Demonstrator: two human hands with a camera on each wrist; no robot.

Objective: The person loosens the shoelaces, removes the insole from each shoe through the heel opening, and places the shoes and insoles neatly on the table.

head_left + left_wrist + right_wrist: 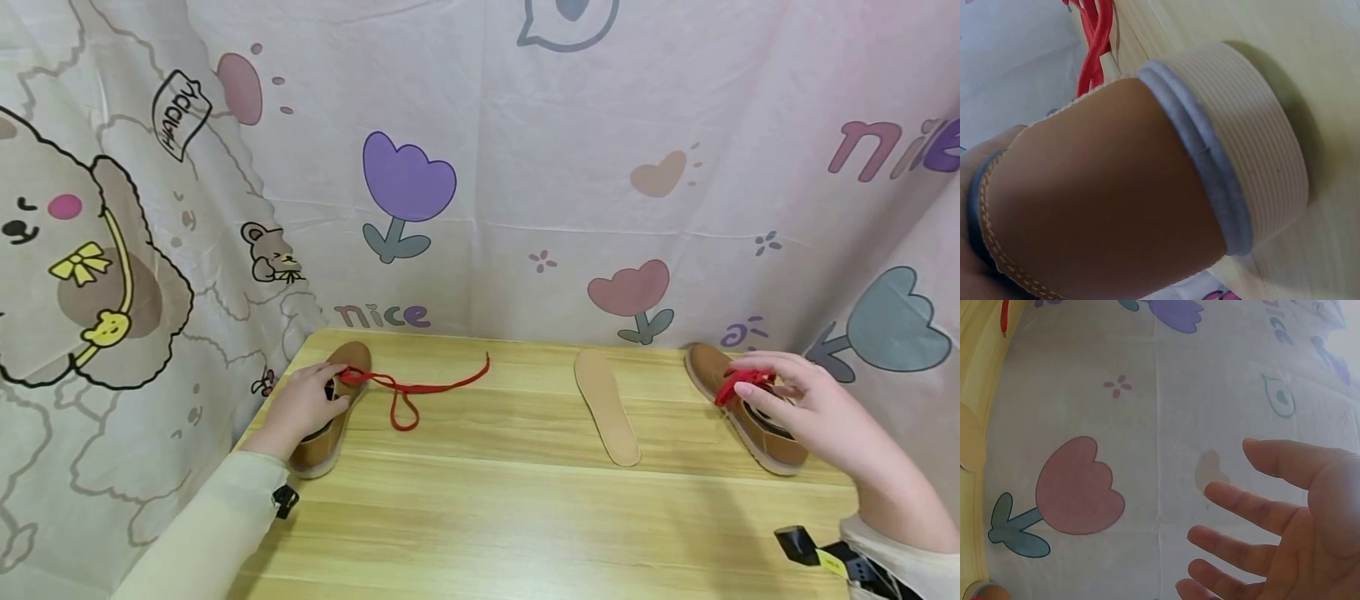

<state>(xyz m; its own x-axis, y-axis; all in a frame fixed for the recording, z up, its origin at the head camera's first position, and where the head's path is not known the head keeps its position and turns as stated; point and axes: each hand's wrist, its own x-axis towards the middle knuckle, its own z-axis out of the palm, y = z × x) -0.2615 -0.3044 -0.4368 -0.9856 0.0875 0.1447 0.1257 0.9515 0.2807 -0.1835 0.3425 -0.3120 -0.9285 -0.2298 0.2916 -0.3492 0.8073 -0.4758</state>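
Note:
A tan shoe (318, 454) with red laces stands at the table's left end, its heel filling much of the left wrist view. My left hand (306, 404) lies over its opening, fingers near the laces; whether it grips the shoe is hidden. A red lace (442, 387) trails right from this shoe, with a loop. At the right end stands another tan shoe (783, 450), its red laces (750, 383) bunched on top. My right hand (806, 400) is above those laces; the right wrist view shows its fingers (1241, 506) spread, holding nothing.
A tan insole (607, 408) lies flat between the shoes, closer to the right one. The wooden table (510, 517) ends at a patterned curtain (517, 167) behind and at the sides.

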